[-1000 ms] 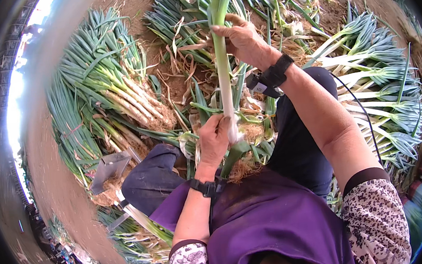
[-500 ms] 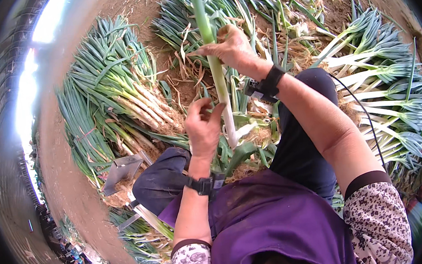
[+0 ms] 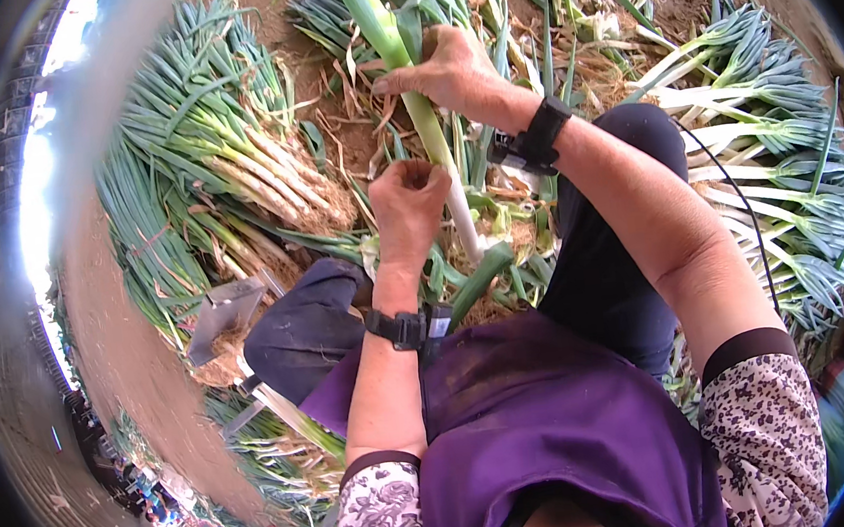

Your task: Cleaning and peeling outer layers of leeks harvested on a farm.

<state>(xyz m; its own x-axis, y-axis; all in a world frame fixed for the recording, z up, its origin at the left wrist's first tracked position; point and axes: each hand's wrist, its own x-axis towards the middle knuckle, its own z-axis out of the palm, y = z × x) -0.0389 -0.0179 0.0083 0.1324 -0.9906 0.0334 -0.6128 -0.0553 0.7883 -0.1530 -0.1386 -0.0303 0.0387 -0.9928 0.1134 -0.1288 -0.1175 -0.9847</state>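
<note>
A thick green onion (image 3: 429, 127) with a white lower stalk and green top leans in front of me, its white end low between my knees. My right hand (image 3: 450, 72) is closed round its upper part, thumb across the near side and fingers partly hidden behind. Lower down, my left hand (image 3: 407, 205) is at the stalk's left edge with fingers curled and thumb bent towards the index finger. Whatever that pinch holds is too small to make out. Loose leaves and peelings (image 3: 479, 284) lie around the stalk's foot.
Untrimmed green onions (image 3: 221, 146) with rooty ends are heaped at left, and more (image 3: 330, 16) lie beyond my hands. Cleaned ones with white stalks (image 3: 765, 173) are spread at right. A metal plate (image 3: 224, 316) stands by my left knee. A black cable (image 3: 737, 191) runs past my right arm.
My left hand has moved slightly up along the stalk, its fingers curling more tightly. My right hand has shifted a little up and left, and the onion's top leans further left.
</note>
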